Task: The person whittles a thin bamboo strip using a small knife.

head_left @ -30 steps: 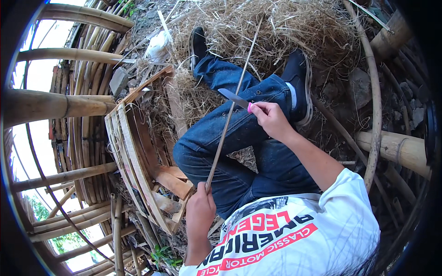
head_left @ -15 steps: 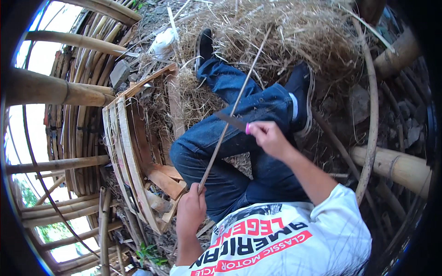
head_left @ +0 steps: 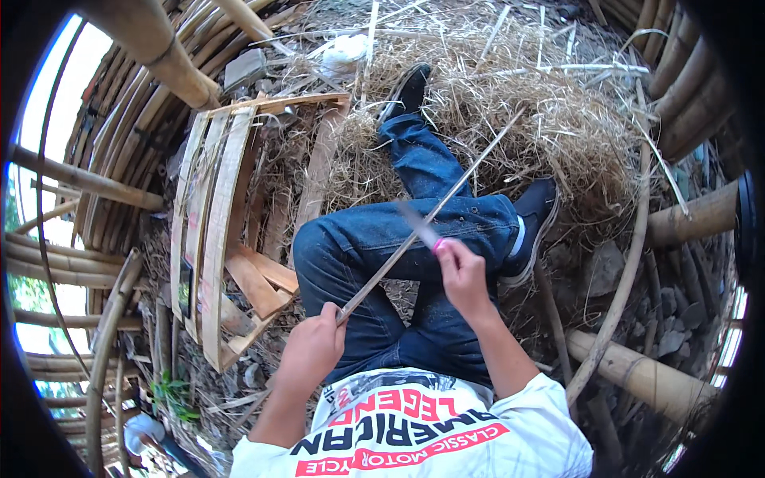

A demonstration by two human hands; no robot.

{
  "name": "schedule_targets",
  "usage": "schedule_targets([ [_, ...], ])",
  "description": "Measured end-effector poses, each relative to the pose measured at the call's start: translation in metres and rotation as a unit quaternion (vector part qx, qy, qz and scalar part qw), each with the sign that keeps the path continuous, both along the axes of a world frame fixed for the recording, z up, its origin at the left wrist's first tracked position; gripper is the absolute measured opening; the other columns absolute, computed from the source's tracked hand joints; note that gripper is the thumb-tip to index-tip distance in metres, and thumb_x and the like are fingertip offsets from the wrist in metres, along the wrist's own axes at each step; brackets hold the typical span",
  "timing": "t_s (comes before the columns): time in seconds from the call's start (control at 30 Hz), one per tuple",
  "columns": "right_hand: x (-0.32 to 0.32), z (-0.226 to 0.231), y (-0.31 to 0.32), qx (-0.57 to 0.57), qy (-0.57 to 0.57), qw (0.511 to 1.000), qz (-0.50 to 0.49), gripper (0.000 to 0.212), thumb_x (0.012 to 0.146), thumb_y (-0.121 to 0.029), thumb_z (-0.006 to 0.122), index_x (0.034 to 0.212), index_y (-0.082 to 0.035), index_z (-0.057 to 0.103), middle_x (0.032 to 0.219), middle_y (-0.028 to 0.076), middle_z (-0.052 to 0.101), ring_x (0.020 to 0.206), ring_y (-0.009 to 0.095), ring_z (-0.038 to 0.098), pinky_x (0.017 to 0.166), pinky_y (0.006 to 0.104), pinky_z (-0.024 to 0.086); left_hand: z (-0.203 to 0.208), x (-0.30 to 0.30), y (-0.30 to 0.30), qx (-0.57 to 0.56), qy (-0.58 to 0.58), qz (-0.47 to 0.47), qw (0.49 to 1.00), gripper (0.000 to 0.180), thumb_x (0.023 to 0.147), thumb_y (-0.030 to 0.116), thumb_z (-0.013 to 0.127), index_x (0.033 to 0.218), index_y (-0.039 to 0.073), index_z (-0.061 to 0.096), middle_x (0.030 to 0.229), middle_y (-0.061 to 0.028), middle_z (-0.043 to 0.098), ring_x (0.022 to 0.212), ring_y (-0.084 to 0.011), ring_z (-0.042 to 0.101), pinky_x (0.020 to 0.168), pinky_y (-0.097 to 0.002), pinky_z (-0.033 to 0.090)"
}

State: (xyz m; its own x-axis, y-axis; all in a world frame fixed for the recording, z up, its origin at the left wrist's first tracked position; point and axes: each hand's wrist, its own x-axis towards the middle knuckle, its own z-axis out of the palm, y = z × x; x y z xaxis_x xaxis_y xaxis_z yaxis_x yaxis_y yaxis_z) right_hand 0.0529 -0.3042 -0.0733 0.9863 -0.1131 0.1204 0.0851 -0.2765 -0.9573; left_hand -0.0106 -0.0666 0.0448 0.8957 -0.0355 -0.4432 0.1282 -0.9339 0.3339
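Observation:
My left hand (head_left: 319, 338) is closed round the lower end of a long, thin bamboo strip (head_left: 466, 177), which slants up and to the right across my jeans. In my right hand (head_left: 464, 275) is a knife (head_left: 424, 231) with a pink handle. Its blurred blade lies across the strip above my bent leg, and whether it touches the strip I cannot tell. The far end of the strip rests over or just above a heap of pale shavings (head_left: 550, 151).
A wooden slatted crate (head_left: 213, 231) stands at my left. Thick bamboo poles (head_left: 637, 370) and a curved stick (head_left: 633, 263) lie at my right. Bamboo walling (head_left: 119, 183) rises on the left. A white bundle (head_left: 344, 56) and a grey block (head_left: 245, 70) lie at the far side.
My view has turned, so the crate and bamboo walling appear shifted. The strip now leans further right. The knife stays in my right hand near it, its blade now blurred.

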Motion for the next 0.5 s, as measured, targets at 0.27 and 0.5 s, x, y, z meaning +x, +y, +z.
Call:
schedule_targets([
  [0.27,-0.006,0.015,0.002,-0.034,0.034,0.998,0.039,0.022,0.098,-0.018,0.055,0.093,0.001,0.063,0.062,0.019,0.057,0.052,0.029,0.059,0.05,0.036,0.042,0.007,0.001,-0.01,0.045,-0.059,0.004,0.997,0.022,0.091,0.021,0.061,0.086,0.001,0.057,0.068,-0.0235,0.063,0.066,-0.0415,0.064,0.06,-0.0494,0.05],
  [0.5,0.004,0.003,-0.008,-0.121,-0.028,0.992,-0.02,0.028,0.101,-0.022,0.049,0.093,0.002,0.061,0.061,0.015,0.052,0.051,0.023,0.05,0.052,0.0366,0.04,0.005,-0.004,-0.011,0.05,-0.108,-0.026,0.993,0.022,0.09,0.022,0.061,0.081,0.003,0.055,0.065,-0.0189,0.064,0.061,-0.0365,0.066,0.056,-0.0448,0.052],
])
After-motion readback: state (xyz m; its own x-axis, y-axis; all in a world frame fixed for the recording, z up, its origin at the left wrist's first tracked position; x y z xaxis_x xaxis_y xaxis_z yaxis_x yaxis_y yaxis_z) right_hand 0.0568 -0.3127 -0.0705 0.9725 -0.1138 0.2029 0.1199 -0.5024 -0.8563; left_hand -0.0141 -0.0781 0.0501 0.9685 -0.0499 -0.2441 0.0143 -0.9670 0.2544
